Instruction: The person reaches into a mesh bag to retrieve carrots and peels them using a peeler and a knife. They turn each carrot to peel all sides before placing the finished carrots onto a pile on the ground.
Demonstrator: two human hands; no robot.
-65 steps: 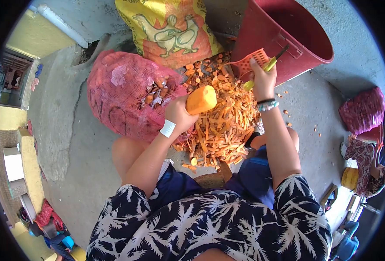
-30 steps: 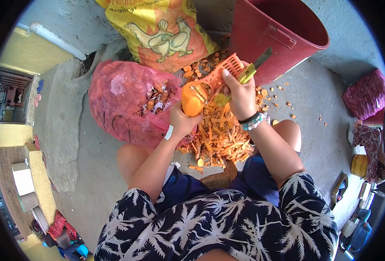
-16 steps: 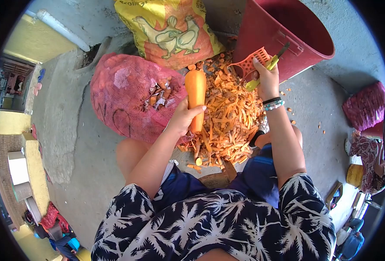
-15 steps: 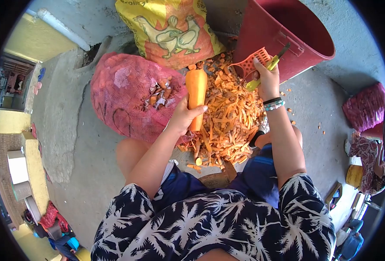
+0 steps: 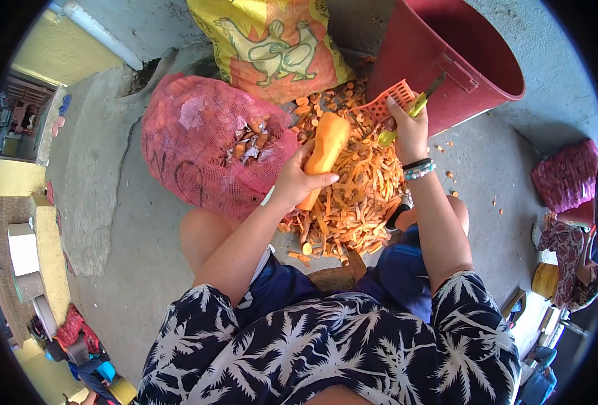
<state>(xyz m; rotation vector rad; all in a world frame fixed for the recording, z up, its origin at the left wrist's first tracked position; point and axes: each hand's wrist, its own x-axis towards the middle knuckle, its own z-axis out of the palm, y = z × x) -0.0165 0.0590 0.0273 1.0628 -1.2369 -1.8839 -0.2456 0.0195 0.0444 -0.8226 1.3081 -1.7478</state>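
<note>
The left hand [image 5: 299,182] grips a carrot [image 5: 331,142] above a heap of orange peelings [image 5: 363,196]. The carrot's long axis slants away from the person, its thick end tipped toward the right hand [image 5: 412,135], which clasps an orange peeler [image 5: 395,99] and green-handled knife [image 5: 418,105], apart from it. The carrot looks smooth, bright orange and blunt-ended.

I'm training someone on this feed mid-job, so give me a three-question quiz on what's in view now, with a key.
1. Which hand holds the carrot?
2. True or false: the orange peeler is touching the carrot.
3. Fill in the blank: the yellow and orange sack is printed with ____.

Key:
1. The left hand.
2. False; the peeler is in the right hand, apart from the carrot.
3. Birds.
</note>
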